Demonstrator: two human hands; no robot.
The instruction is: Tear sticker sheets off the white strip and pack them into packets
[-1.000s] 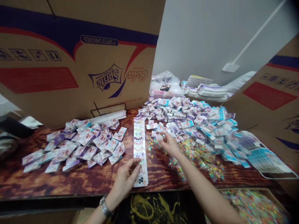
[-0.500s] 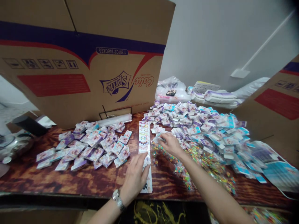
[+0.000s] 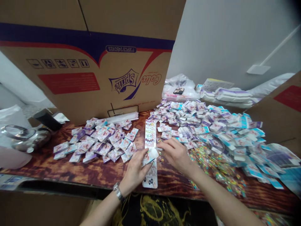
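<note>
A large cardboard Sprite carton point(image 3: 94, 78) stands on edge at the far left of a dark wood-grain table point(image 3: 98, 171), and a second carton point(image 3: 279, 113) rises at the right. Along the far edge lie a plastic bag point(image 3: 178, 88) and stacked white packs point(image 3: 225, 97). A steel kettle point(image 3: 25, 138) sits off the table's left end.

A broad heap of blue-and-white packets point(image 3: 211, 125) covers the right of the table, and a smaller heap of purple-and-white packets point(image 3: 101, 141) lies to the left. Between them runs a long printed sticker strip point(image 3: 150, 138), with glittery small bags point(image 3: 216, 169) scattered to the near right.

The left hand point(image 3: 135, 171), wearing a metal wristwatch point(image 3: 118, 192), grips a small white packet point(image 3: 150, 156) over the strip's near end. The right hand point(image 3: 176, 155) is apart from it, just beside the strip; whether it holds anything cannot be told.
</note>
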